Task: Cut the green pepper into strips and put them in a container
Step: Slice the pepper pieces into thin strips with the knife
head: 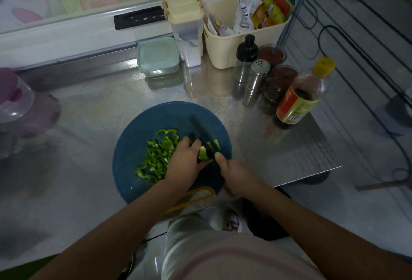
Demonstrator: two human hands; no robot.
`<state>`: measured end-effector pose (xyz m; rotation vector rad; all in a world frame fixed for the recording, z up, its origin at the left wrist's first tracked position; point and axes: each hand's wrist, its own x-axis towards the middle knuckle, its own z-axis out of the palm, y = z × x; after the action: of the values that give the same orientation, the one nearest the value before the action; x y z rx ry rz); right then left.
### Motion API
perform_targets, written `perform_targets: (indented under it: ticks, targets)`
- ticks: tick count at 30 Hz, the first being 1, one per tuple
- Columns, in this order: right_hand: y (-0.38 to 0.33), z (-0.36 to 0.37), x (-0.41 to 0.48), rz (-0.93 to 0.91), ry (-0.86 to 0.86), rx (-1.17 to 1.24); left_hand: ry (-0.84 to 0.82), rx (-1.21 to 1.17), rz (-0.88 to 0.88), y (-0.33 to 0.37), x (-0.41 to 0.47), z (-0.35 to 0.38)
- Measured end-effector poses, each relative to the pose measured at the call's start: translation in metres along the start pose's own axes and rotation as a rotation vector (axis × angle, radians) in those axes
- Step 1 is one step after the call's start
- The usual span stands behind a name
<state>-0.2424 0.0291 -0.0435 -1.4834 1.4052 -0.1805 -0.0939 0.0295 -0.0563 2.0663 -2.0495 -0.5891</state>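
A round blue cutting board (138, 123) lies on the steel counter. On its left half sits a pile of green pepper strips (157, 157). My left hand (185, 161) holds down the remaining piece of green pepper (203, 153) with curled fingers. My right hand (236, 175) grips the handle of a dark-bladed knife (199, 129), whose blade stands against the pepper piece. A small cut piece (216, 143) lies just right of the blade.
A lidded pale green container (157, 55) stands at the back of the counter. To the right are a soy sauce bottle (301, 97), shakers (256, 79), spice jars and a cream basket (240, 41) of packets. A purple-lidded jar (15, 99) is at far left. The counter edge (312, 173) is near right.
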Motion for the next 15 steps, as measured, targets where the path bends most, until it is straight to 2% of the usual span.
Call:
perform_targets:
  ticks: [2,4,6,9,15]
  targets:
    - [-0.001,0.001,0.009,0.045,-0.005,0.142,0.038,0.052,0.031,-0.002,-0.002,0.001]
    - [0.001,0.002,0.013,0.129,-0.015,0.385,0.091,0.090,0.068,-0.006,-0.003,0.002]
    - [0.007,-0.001,0.010,0.165,-0.039,0.489,0.112,0.112,0.080,-0.007,-0.004,0.000]
    - [0.019,0.000,0.002,0.092,-0.041,0.469,0.125,0.127,0.093,-0.007,-0.003,-0.002]
    - [0.026,0.003,-0.011,-0.050,0.027,0.173,0.114,0.157,0.051,-0.004,-0.001,0.003]
